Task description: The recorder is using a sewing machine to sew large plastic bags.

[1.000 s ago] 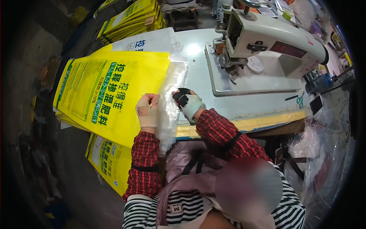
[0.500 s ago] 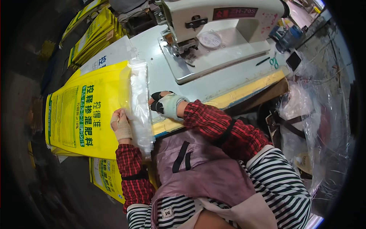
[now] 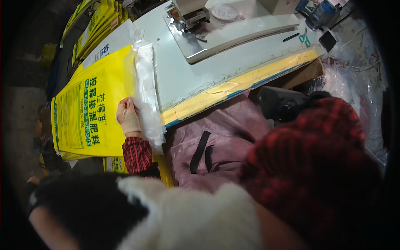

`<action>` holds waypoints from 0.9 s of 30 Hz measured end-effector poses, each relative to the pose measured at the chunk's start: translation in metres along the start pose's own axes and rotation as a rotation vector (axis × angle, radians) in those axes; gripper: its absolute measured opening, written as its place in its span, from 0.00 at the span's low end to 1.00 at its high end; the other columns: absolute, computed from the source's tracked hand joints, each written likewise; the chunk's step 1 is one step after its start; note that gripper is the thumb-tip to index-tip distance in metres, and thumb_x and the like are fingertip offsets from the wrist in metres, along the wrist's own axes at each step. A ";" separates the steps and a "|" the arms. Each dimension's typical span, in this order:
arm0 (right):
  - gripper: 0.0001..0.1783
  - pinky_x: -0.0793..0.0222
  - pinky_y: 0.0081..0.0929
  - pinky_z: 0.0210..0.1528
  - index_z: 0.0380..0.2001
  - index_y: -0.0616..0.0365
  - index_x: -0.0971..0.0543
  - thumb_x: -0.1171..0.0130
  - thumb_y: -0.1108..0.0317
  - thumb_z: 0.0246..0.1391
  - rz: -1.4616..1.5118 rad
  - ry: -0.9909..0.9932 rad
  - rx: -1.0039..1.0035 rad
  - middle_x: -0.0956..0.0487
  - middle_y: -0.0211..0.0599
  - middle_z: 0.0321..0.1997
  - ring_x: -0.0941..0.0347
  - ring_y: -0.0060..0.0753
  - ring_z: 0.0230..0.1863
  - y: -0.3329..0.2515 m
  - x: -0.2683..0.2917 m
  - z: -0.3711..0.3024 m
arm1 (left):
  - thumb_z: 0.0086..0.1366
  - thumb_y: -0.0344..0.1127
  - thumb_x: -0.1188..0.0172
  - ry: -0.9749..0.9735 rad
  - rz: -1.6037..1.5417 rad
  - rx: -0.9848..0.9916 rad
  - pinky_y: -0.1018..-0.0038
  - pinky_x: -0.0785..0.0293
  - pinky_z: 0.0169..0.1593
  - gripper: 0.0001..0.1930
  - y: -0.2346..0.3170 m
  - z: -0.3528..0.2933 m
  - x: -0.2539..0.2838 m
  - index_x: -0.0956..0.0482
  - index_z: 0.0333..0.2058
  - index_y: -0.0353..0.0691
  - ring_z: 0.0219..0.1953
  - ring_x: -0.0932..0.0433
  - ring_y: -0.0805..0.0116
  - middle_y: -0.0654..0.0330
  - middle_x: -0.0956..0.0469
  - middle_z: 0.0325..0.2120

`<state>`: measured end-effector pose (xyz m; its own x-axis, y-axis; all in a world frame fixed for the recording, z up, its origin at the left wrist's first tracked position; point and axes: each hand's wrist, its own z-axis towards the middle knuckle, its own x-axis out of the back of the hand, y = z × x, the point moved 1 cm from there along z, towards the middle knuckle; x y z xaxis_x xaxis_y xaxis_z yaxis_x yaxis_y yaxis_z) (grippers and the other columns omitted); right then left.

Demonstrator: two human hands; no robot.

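Note:
A printed yellow sack (image 3: 114, 62) lies on a stack at the left of the table, a clear plastic liner (image 3: 146, 79) sticking out of its right-hand end. My left hand (image 3: 130, 117), with a pale wrap round the palm and wrist, pinches the sack near that end, fingers closed. Very close to the camera, my right hand (image 3: 179, 212) looms large and blurred across the bottom, in a whitish covering with black on the fingers. It is away from the sack; its fingers are smeared, and I cannot make out anything in them.
A white sewing machine (image 3: 225, 37) stands on the pale table (image 3: 175, 79), whose front edge carries a yellow strip (image 3: 233, 88). Green-handled scissors (image 3: 305, 39), a black pen (image 3: 291, 37) and a dark flat device (image 3: 328, 41) lie at right. More yellow sacks (image 3: 98, 31) are stacked at far left.
My right hand has left the table edge beside the liner and come up close to the camera. My left hand stays on the sack. The view has tilted down, so the machine sits higher.

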<state>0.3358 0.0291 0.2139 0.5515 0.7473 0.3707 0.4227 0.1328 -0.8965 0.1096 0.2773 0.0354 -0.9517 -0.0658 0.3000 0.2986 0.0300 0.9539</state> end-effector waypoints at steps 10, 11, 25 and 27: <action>0.25 0.30 0.27 0.44 0.49 0.60 0.29 0.42 0.59 0.50 0.044 0.026 0.005 0.21 0.37 0.40 0.25 0.29 0.42 0.008 -0.008 -0.013 | 0.63 0.34 0.46 -0.004 0.060 -0.114 0.80 0.35 0.29 0.09 -0.004 -0.001 -0.002 0.23 0.33 0.33 0.23 0.34 0.78 0.67 0.29 0.19; 0.25 0.30 0.27 0.44 0.49 0.61 0.29 0.42 0.59 0.51 0.048 0.026 0.004 0.21 0.37 0.40 0.25 0.29 0.42 0.008 -0.009 -0.014 | 0.62 0.34 0.45 0.001 0.101 -0.133 0.78 0.34 0.30 0.09 -0.004 -0.002 -0.002 0.22 0.33 0.34 0.23 0.32 0.76 0.65 0.27 0.19; 0.23 0.31 0.24 0.45 0.51 0.64 0.28 0.46 0.60 0.57 0.149 0.108 0.044 0.21 0.36 0.40 0.27 0.25 0.43 -0.036 0.039 -0.029 | 0.60 0.35 0.44 0.117 0.287 -0.209 0.69 0.28 0.39 0.09 0.017 -0.016 -0.001 0.21 0.32 0.35 0.31 0.23 0.60 0.51 0.21 0.26; 0.23 0.31 0.23 0.45 0.51 0.64 0.28 0.47 0.60 0.57 0.308 0.267 0.131 0.21 0.36 0.40 0.27 0.24 0.43 -0.044 0.056 -0.024 | 0.60 0.35 0.44 0.110 0.378 -0.294 0.69 0.27 0.38 0.09 0.017 -0.016 -0.001 0.21 0.32 0.35 0.30 0.22 0.59 0.51 0.21 0.26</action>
<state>0.3655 0.0499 0.2796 0.8119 0.5723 0.1153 0.1238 0.0242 -0.9920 0.1165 0.2619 0.0514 -0.7642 -0.2104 0.6097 0.6444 -0.2096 0.7354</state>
